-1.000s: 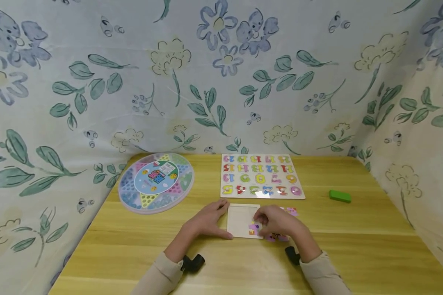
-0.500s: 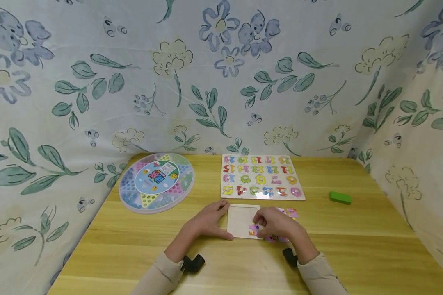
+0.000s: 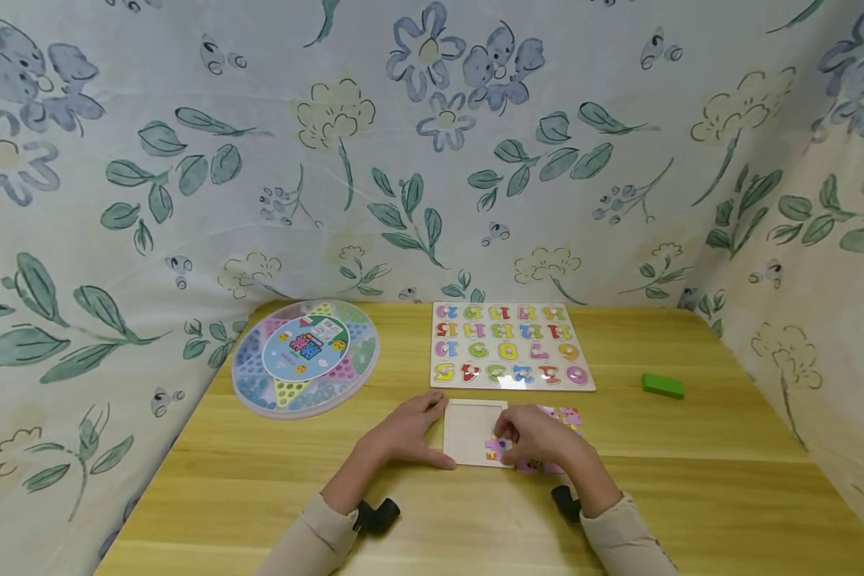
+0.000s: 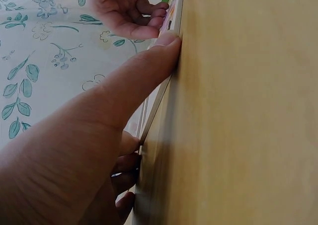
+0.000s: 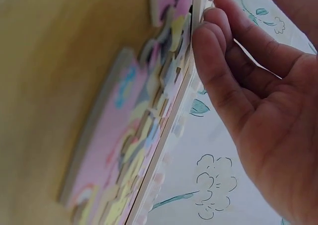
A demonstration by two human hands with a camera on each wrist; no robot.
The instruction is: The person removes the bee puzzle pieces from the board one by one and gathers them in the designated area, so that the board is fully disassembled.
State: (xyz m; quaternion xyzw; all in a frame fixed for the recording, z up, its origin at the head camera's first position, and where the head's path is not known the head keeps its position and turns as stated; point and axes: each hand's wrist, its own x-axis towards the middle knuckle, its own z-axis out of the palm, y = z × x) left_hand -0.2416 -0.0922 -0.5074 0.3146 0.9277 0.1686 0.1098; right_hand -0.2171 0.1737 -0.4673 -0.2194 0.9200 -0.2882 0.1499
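A shallow, pale wooden puzzle tray (image 3: 468,428) lies on the table. My left hand (image 3: 406,430) holds its left side, thumb at the near edge and fingers toward the far left corner; the left wrist view shows the thumb (image 4: 149,68) against the rim. A pink and purple jigsaw piece (image 3: 494,450) sits in the tray's near right corner. My right hand (image 3: 536,430) has its curled fingers on that piece, partly hiding it. Loose jigsaw pieces (image 3: 570,415) lie right of the tray, partly under the right hand; several pieces (image 5: 119,125) show closer in the right wrist view.
Behind the tray lies a white number puzzle board (image 3: 511,346) with coloured numerals. A round Chinese checkers board (image 3: 305,358) rests at the back left. A green block (image 3: 663,385) lies to the right. Flowered cloth (image 3: 432,160) hangs behind the table (image 3: 691,480).
The right hand and wrist have shifted very slightly left, the fingers staying at the jigsaw piece. The left hand and tray show no clear movement.
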